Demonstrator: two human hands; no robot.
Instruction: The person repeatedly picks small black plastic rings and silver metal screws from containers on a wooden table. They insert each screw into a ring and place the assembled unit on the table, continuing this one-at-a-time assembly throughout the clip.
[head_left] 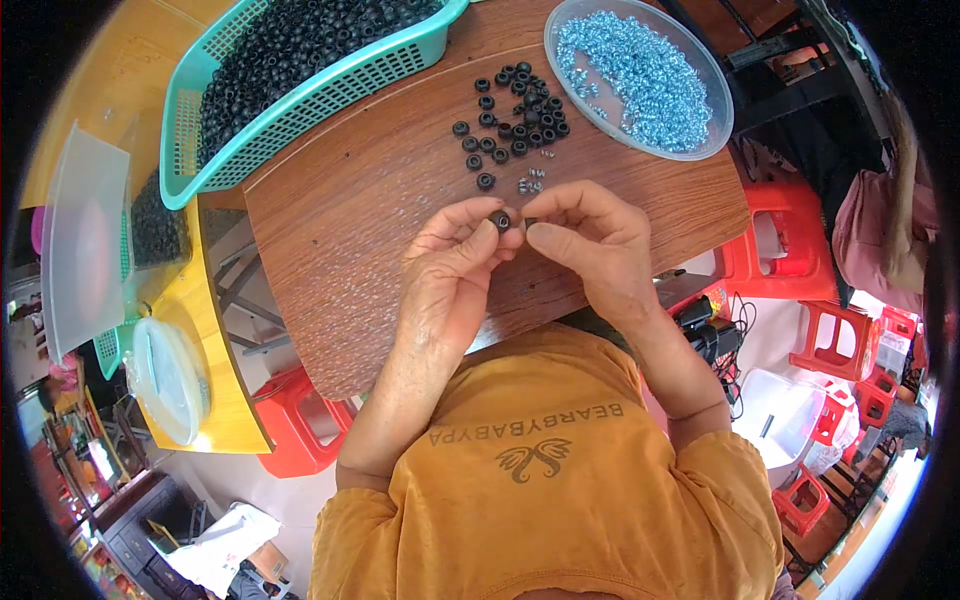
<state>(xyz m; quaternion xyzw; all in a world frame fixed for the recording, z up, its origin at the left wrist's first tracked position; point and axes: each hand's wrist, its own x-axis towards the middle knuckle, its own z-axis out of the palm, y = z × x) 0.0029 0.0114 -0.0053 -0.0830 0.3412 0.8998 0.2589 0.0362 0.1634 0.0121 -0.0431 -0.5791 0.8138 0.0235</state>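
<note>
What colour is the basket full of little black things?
The basket is turquoise green; it shows best in the head view.

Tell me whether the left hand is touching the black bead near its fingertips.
Touching: the head view shows the left hand pinching the black bead between thumb and finger.

Behind my bare left hand (pixel 450 250) and bare right hand (pixel 595 240), I wear a mustard-orange shirt (pixel 560 375). Its short left sleeve (pixel 350 535) and right sleeve (pixel 735 490) leave my forearms (pixel 395 400) bare. Dark lettering (pixel 525 426) crosses the front; farther from my hands sits a dark winged emblem (pixel 535 462).
</note>
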